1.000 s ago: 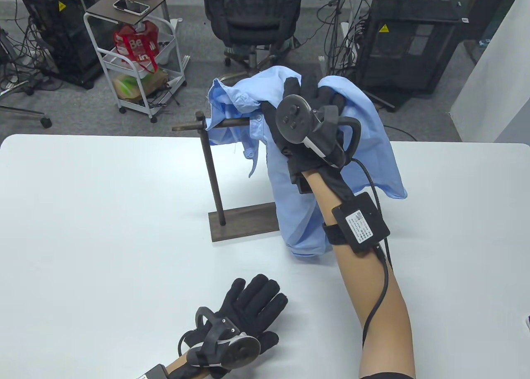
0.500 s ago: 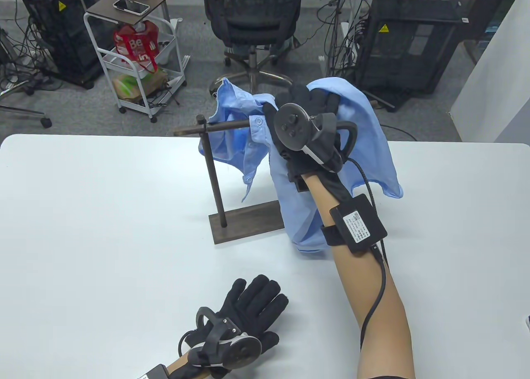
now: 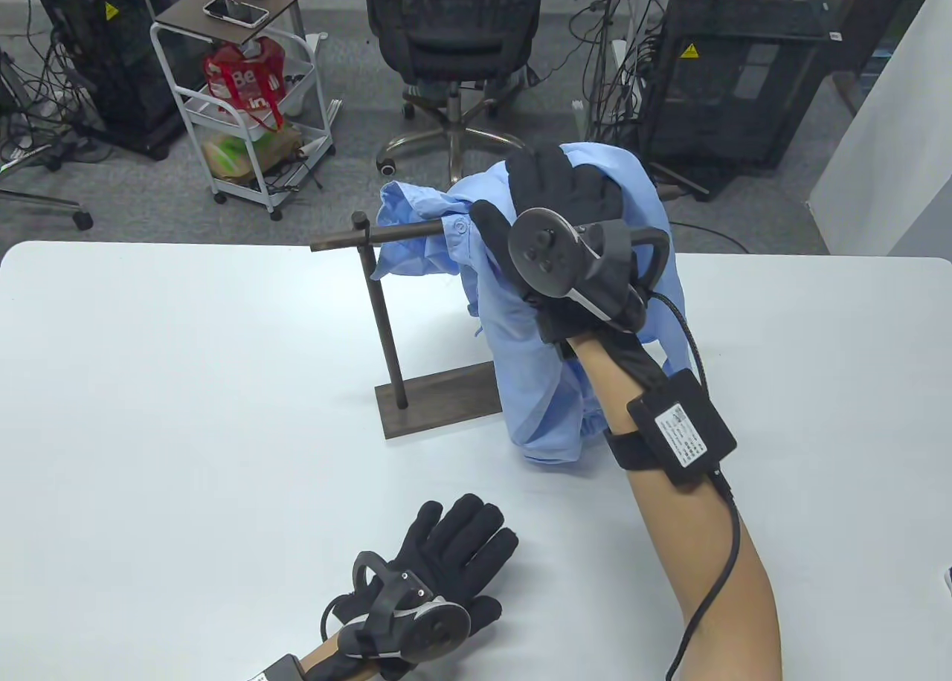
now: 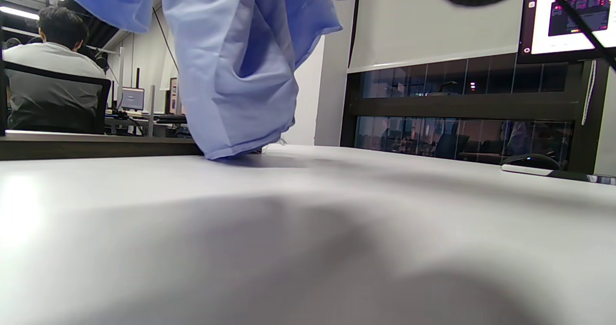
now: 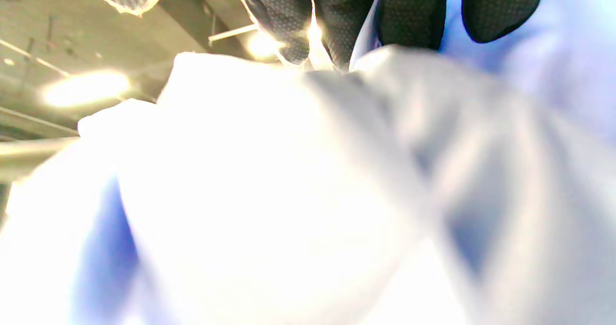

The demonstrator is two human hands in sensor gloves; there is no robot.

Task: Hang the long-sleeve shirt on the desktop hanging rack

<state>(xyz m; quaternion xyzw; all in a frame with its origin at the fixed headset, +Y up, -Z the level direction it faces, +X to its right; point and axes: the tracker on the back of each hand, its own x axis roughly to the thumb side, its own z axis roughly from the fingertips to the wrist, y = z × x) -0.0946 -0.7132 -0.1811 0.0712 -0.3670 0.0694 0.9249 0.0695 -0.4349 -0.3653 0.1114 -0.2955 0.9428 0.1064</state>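
Observation:
A light blue long-sleeve shirt (image 3: 535, 339) is draped over the horizontal bar (image 3: 387, 233) of a dark wooden rack (image 3: 387, 324), and its lower end touches the table. My right hand (image 3: 558, 190) lies on top of the shirt at the bar, with fingers stretched over the cloth and thumb spread. In the right wrist view the fingertips (image 5: 337, 17) sit over blurred shirt cloth (image 5: 288, 195). My left hand (image 3: 465, 540) rests flat on the white table (image 3: 186, 413) near the front edge, fingers spread, holding nothing. The left wrist view shows the shirt's hanging end (image 4: 231, 74).
The rack's flat base (image 3: 439, 406) sits at mid table. Behind the table are an office chair (image 3: 454, 34), a white cart (image 3: 245, 101) with a red bag, and black computer cases (image 3: 729, 79). A white wall panel (image 3: 885, 131) stands at the right.
My right hand moved right and slightly down along the bar with the shirt. The collar side dropped and settled over the bar; the right flap hangs closer in. The left hand stayed still.

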